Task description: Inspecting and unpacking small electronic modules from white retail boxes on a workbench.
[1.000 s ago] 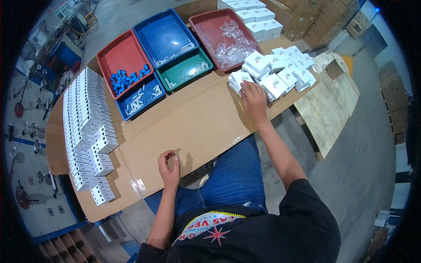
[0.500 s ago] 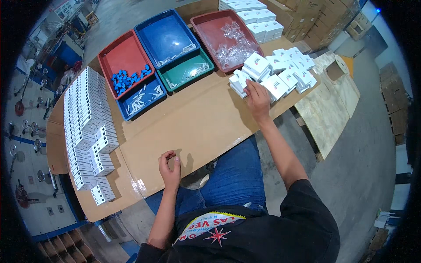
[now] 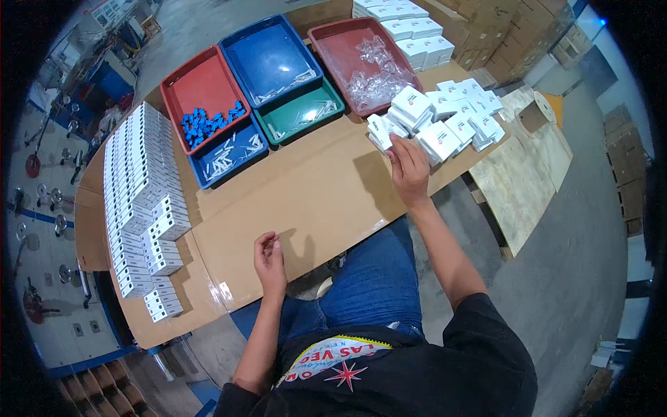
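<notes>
The right hand (image 3: 411, 170), grip unclear, is risking toppling right-side white boxes (image 3: 439, 140) by brushing; the left hand (image 3: 270, 265), thumb apart, is holding nothing.

Brown cartons (image 3: 514, 36) stacked upper right, pale wooden board (image 3: 521, 184) above grey floor (image 3: 573, 264), brown compartments (image 3: 97, 389) lower left

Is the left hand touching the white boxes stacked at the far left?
Apart. The head view shows it: a wide stretch of brown cardboard lies between the left hand and the white boxes.
</notes>
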`<move>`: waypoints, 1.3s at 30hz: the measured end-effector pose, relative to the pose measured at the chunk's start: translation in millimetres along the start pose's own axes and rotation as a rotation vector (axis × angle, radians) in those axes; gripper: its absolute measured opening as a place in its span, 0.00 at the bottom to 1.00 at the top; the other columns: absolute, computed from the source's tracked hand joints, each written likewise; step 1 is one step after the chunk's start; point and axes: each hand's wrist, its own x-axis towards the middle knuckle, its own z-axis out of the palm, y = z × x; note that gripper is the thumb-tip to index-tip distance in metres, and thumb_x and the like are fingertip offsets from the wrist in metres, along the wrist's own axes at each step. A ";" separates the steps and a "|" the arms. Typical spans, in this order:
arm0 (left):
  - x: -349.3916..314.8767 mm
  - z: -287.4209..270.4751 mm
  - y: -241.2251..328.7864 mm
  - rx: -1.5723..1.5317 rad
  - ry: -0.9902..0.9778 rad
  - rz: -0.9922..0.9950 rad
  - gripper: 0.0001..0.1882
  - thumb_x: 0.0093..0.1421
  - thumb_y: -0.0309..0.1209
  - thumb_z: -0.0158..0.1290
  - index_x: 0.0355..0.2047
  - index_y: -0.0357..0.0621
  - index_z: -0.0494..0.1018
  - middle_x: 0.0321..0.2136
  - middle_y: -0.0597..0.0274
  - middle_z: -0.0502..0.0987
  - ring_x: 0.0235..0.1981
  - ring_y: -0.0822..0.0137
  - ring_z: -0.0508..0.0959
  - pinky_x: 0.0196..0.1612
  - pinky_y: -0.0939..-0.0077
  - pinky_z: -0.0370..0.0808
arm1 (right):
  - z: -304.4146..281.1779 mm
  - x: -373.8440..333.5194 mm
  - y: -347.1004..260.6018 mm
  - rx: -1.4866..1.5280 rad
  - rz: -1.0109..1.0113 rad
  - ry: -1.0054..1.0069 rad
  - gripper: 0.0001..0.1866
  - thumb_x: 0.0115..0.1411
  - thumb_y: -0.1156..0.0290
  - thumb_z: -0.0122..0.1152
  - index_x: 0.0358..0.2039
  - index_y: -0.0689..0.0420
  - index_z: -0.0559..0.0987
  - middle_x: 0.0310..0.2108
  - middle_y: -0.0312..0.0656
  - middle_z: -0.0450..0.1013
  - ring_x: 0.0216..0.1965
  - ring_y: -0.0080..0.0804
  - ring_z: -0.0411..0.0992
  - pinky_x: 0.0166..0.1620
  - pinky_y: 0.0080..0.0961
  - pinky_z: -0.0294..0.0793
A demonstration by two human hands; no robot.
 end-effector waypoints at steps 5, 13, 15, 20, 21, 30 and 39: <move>8.8 45.9 59.9 -0.249 -0.354 -0.066 0.22 0.74 0.39 0.49 0.62 0.41 0.68 0.54 0.55 0.76 0.52 0.64 0.78 0.54 0.70 0.75 | -14.9 -4.8 -55.7 0.104 -0.051 -0.054 0.19 0.59 0.73 0.70 0.51 0.61 0.82 0.48 0.44 0.80 0.45 0.42 0.78 0.47 0.36 0.75; 21.6 86.3 101.3 -0.844 -0.393 -0.438 0.44 0.72 0.68 0.24 0.72 0.48 0.58 0.57 0.50 0.74 0.56 0.57 0.77 0.58 0.63 0.75 | -25.2 -35.6 -156.2 0.462 -0.074 -0.175 0.18 0.56 0.72 0.72 0.47 0.60 0.84 0.49 0.42 0.80 0.46 0.40 0.78 0.49 0.36 0.74; 20.8 77.0 99.8 -0.886 -0.402 -0.440 0.44 0.71 0.68 0.24 0.72 0.49 0.58 0.55 0.51 0.76 0.55 0.59 0.77 0.58 0.63 0.76 | -27.0 -37.4 -169.6 0.575 -0.052 -0.307 0.17 0.54 0.72 0.74 0.45 0.59 0.84 0.51 0.41 0.80 0.48 0.39 0.77 0.50 0.36 0.73; 17.5 54.1 89.1 -0.912 -0.373 -0.423 0.40 0.73 0.64 0.28 0.71 0.48 0.62 0.53 0.56 0.76 0.52 0.64 0.77 0.56 0.69 0.76 | -16.1 -29.6 -178.6 0.703 0.247 -0.476 0.27 0.60 0.70 0.68 0.59 0.62 0.76 0.61 0.48 0.72 0.62 0.51 0.69 0.64 0.44 0.66; 17.2 52.8 87.4 -0.918 -0.354 -0.398 0.40 0.74 0.64 0.28 0.70 0.48 0.62 0.52 0.58 0.76 0.52 0.65 0.77 0.56 0.70 0.76 | -13.5 -25.7 -180.6 0.704 0.247 -0.481 0.27 0.60 0.70 0.68 0.59 0.62 0.76 0.61 0.48 0.72 0.62 0.51 0.69 0.64 0.44 0.66; 19.3 45.8 79.8 -0.916 -0.339 -0.397 0.43 0.73 0.66 0.25 0.70 0.46 0.62 0.57 0.48 0.76 0.59 0.56 0.74 0.65 0.60 0.69 | -8.3 -29.7 -185.5 0.793 0.196 -0.538 0.27 0.61 0.71 0.67 0.61 0.62 0.75 0.63 0.49 0.72 0.64 0.50 0.69 0.66 0.44 0.65; 18.9 36.2 87.6 -0.918 -0.327 -0.620 0.44 0.71 0.68 0.28 0.67 0.45 0.63 0.53 0.48 0.77 0.54 0.54 0.78 0.56 0.53 0.77 | -12.6 -37.2 -167.7 0.769 0.297 -0.565 0.28 0.60 0.71 0.71 0.61 0.57 0.76 0.64 0.51 0.71 0.66 0.49 0.68 0.66 0.39 0.67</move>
